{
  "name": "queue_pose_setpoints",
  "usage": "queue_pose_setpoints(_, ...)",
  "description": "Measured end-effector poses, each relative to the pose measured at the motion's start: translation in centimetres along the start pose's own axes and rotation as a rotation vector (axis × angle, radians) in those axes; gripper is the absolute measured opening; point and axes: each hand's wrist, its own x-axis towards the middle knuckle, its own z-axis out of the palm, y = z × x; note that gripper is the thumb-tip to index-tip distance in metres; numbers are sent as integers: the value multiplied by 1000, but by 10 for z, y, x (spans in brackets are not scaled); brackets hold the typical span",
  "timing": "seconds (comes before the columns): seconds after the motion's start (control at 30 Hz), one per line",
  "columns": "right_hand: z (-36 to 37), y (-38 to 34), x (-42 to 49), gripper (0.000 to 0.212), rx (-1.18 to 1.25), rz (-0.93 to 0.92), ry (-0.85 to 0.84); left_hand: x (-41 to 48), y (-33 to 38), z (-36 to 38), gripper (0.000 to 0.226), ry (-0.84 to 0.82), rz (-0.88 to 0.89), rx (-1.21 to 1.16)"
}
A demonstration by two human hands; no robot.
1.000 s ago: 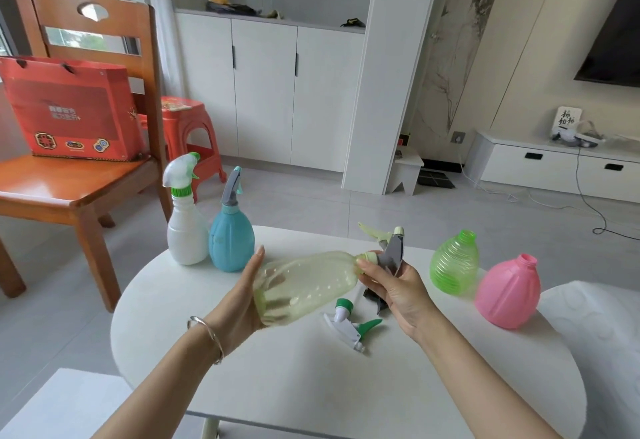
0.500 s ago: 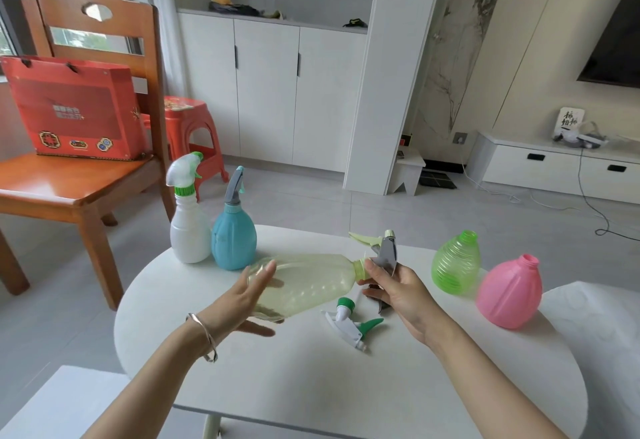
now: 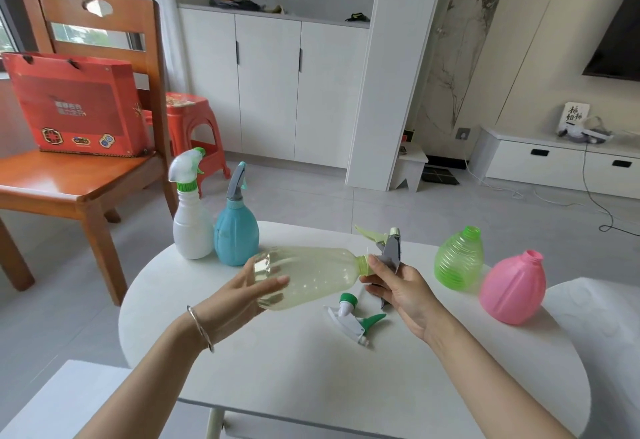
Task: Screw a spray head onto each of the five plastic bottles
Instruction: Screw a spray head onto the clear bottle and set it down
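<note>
Far left of the frame there's a wooden chair (image 3: 83, 175) with a red gift bag (image 3: 74, 104) sitting on the seat, and a red plastic stool (image 3: 194, 123) just behind it. Moving in, at the left-centre, the white round table (image 3: 311, 379) carries a white bottle (image 3: 192, 216) with a white-and-green spray head already on, and touching its right side a blue bottle (image 3: 236, 232) with a grey head on.

Lower centre: the left hand (image 3: 242, 294) cups the base end of a pale yellow bottle (image 3: 311, 275) held sideways above the table — fingers loosely curled around it, thumb on the near side, a thin bracelet (image 3: 200, 327) on the wrist. The bottle's neck points right, and it meets a grey-and-yellow-green spray head (image 3: 389, 251) that the right hand (image 3: 398, 288) pinches at the collar, fingers closed around it.

Just below the bottle, a loose white-and-green spray head (image 3: 351, 317) lies on the table between the two hands.

Right of centre stand a green ribbed bottle (image 3: 459, 258) and, just beside it toward the right edge, a pink bottle (image 3: 512, 288) — both uncapped, necks open.
</note>
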Motion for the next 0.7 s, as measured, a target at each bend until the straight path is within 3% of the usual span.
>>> queue_pose_setpoints(0.07,1,2,-1,8,-9,8,-4,-2,2,3,68,-14,-86,23)
queue_pose_setpoints(0.13,1,3,-1,9,-22,6,3,-2,2,3,61,16,-107,142)
queue_pose_setpoints(0.2,2,2,-1,9,-8,15,16,-2,1,0,67,67,22,252)
queue_pose_setpoints(0.27,2,0,0,9,24,27,27,-2,0,-3,97,38,131,280)
queue_pose_setpoints(0.33,2,1,0,9,23,32,22,-2,-3,-4,118,-13,86,215)
queue_pose_setpoints(0.37,2,2,0,9,11,33,17,-3,-2,-1,115,-27,32,164)
queue_pose_setpoints(0.43,2,4,-1,9,-16,36,12,-5,2,6,86,-24,-70,114)
queue_pose_setpoints(0.5,1,4,0,8,-24,36,13,-3,2,5,70,46,-38,169)
queue_pose_setpoints(0.53,0,3,0,7,-19,36,18,-2,2,3,73,73,21,194)
queue_pose_setpoints(0.63,-2,2,1,6,1,42,26,-1,-2,-2,113,8,96,161)
queue_pose_setpoints(0.7,-1,3,1,6,-5,43,15,-1,-3,2,107,-10,-18,58)
